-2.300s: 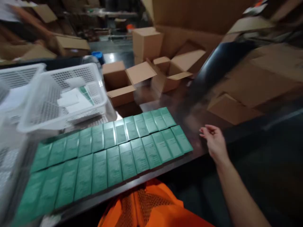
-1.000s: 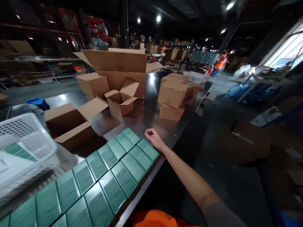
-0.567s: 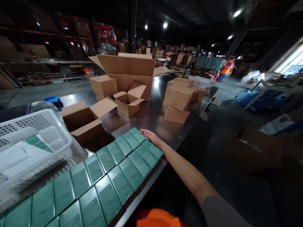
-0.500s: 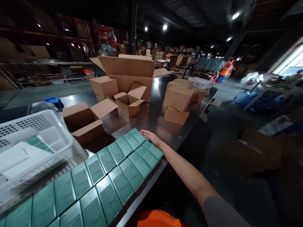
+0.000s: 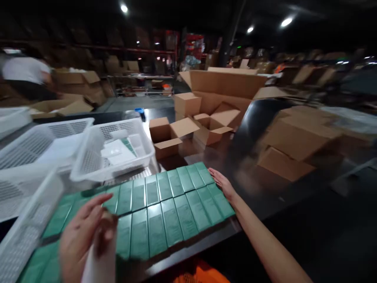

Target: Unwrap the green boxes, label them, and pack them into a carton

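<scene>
The right hand [image 5: 223, 184] was stretched almost flat and gripped nothing; its fingers were against, or just beside, the right end of two rows of green packs [image 5: 172, 222] on the dark table [image 5: 250, 188]. The left hand [image 5: 81, 236] was partly curled above the rows, with a blurred white thing [image 5: 101, 257] below its fingers; whether it was gripped, I could not tell.
</scene>
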